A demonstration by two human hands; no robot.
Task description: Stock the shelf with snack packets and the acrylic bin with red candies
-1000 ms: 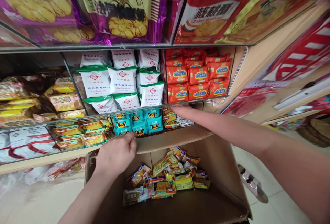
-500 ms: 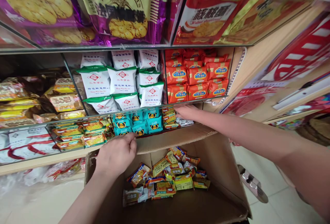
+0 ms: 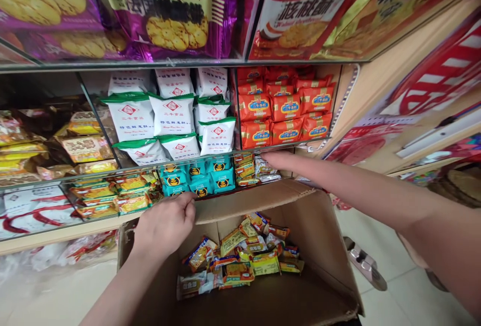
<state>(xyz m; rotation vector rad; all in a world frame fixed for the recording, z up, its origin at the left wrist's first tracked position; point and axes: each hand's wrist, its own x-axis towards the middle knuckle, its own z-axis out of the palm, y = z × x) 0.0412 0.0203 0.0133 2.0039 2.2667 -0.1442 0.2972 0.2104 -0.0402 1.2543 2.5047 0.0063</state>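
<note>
My left hand (image 3: 165,222) is closed around the upper edge of an open cardboard box (image 3: 319,246). Loose small wrapped snacks (image 3: 235,258) lie in a heap inside the box. My right hand (image 3: 272,159) reaches into the low shelf compartment at the box's far side, and its fingers are hidden under the shelf above. Just below that hand are silver-wrapped packs (image 3: 266,168), with a stack of yellow and red packs (image 3: 246,170) to their left. Teal packs (image 3: 201,185) stand between my two hands.
Above, a shelf holds white-and-green bags (image 3: 173,115) and red packs (image 3: 285,108). Large biscuit bags (image 3: 176,10) fill the top shelf behind clear panels. Yellow packs (image 3: 131,193) sit low on the left. A sandal (image 3: 366,263) shows on the floor at right.
My right hand has gone slightly deeper under the shelf, leaving more of the silver packs showing. My left hand keeps its place on the box edge. The view has shifted slightly.
</note>
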